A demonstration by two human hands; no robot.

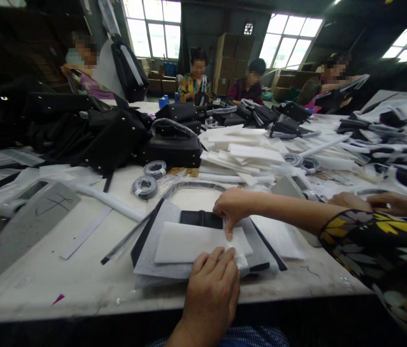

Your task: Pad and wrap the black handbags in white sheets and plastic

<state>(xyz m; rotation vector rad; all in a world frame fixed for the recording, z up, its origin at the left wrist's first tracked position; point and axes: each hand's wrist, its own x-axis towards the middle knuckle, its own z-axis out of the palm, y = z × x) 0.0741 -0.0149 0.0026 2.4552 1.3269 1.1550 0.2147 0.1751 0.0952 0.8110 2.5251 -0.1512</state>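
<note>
A black handbag [257,269] lies flat on the table in front of me, with white tissue paper [152,236] over it. Its plastic-wrapped handle [198,184] arches away from me. A white foam sheet [185,243] rests on top, below a black strap tab [193,219]. My right hand [234,209] reaches in from the right. Its fingers are curled and its thumb presses down on a clear plastic-wrapped strip [239,246] crossing the foam. My left hand [213,284] lies palm down at the near edge, its fingers extended over the foam and the strip.
Grey tape dispensers [53,212] stand left and behind my right arm. Stacked foam sheets [250,154], coiled wrapped straps [145,186] and black bags [174,149] fill the far side. Beside me at right is another person's hand [347,200]. Several people work across the table.
</note>
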